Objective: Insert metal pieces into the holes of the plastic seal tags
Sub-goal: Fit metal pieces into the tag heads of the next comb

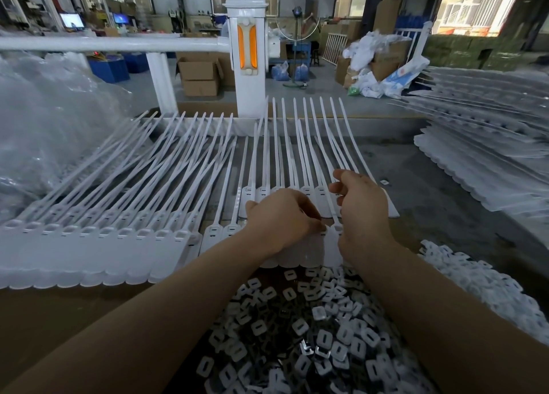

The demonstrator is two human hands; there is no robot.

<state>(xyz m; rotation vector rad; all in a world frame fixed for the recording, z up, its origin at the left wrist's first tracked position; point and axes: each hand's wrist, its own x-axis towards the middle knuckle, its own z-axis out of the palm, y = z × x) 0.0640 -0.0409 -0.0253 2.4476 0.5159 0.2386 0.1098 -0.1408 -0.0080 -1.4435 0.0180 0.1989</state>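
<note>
White plastic seal tags lie in joined strips across the table, their long tails pointing away from me. One strip [89, 245] lies at the left. Another strip [300, 251] sits under my hands. My left hand [279, 218] rests on that strip with fingers curled, fingertips pressed at a tag head near its hole. My right hand [361, 212] pinches at the head of the neighbouring tag [332, 245]; what lies between its fingertips is hidden. A heap of small clips [300, 334], white plastic and metal, lies in front of me.
A white post with an orange reflector [246, 55] and a rail stand behind the table. Clear plastic bags [44, 120] pile up at the left. Stacked tag strips [487, 144] lie at the right. More white clips [481, 277] spread at the near right.
</note>
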